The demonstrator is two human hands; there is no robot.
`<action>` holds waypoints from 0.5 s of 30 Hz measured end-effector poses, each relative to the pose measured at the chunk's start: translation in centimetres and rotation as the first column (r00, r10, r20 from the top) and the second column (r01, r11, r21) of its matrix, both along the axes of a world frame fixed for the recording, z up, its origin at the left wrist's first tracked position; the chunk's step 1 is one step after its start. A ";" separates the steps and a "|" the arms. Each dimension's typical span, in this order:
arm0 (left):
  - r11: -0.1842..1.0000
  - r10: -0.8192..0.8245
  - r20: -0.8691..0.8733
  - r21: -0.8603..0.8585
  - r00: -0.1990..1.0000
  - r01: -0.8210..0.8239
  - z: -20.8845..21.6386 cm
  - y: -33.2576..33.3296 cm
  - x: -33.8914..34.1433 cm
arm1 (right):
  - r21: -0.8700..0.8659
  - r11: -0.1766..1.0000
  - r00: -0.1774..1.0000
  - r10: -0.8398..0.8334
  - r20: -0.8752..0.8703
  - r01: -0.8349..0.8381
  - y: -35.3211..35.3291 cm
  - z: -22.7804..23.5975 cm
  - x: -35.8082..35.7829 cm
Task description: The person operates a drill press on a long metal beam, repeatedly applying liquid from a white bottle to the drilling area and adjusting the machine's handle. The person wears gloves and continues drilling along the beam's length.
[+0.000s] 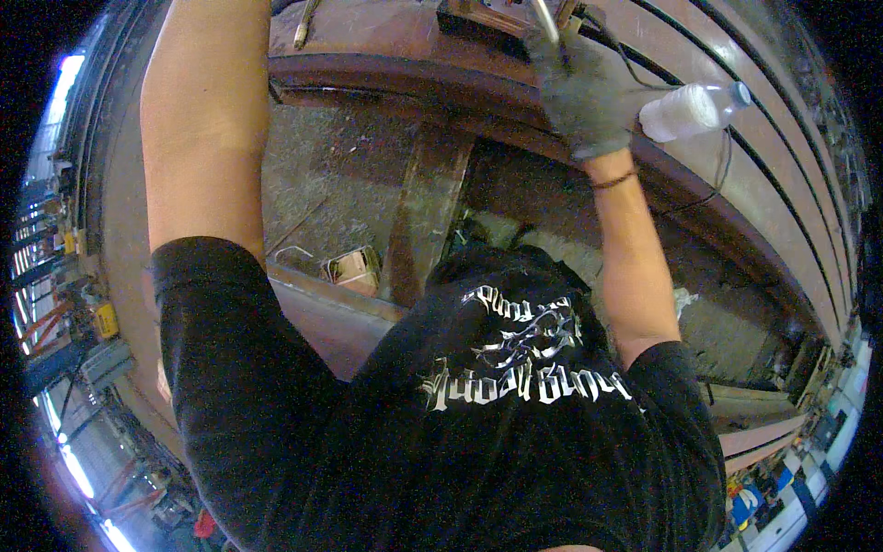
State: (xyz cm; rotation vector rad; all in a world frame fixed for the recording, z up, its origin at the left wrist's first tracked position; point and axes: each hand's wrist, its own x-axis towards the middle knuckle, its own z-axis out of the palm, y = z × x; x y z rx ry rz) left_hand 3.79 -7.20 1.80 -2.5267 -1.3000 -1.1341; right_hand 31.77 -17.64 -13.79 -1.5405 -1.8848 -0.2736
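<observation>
My right hand [581,99], in a grey work glove, is closed around a thin silver metal rod [544,17] at the top of the view. The rod's upper end runs out of the picture. Just left of the hand is a small dark metal frame or box [487,20], partly cut off by the top edge. To the hand's right, a plastic bottle [690,114], whitish with a clear bluish end, lies on its side. My bare left arm [207,110] stretches up past the top edge, so the left hand is out of sight.
A curved rusty steel edge [386,74] crosses in front of me. Below it lie a steel crosspiece [428,202], a small open carton [354,270] and dirty ground. Dark cables [717,179] trail at right. A thin wooden handle [303,32] lies near my left arm.
</observation>
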 end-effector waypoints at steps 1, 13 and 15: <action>1.000 0.007 -0.002 0.000 1.000 -0.007 -0.1 -0.2 -0.2 | 0.096 0.993 0.977 0.048 0.209 -0.069 -0.1 1.1 1.6; 1.000 -0.003 0.003 0.007 1.000 0.003 -0.4 -0.9 0.2 | -0.111 0.994 0.965 -0.014 -0.262 -0.016 -2.8 7.7 -0.6; 1.000 -0.003 0.005 0.009 1.000 0.003 -0.5 -1.0 0.2 | 0.029 0.999 0.978 0.033 -0.204 -0.027 -2.1 6.6 -0.2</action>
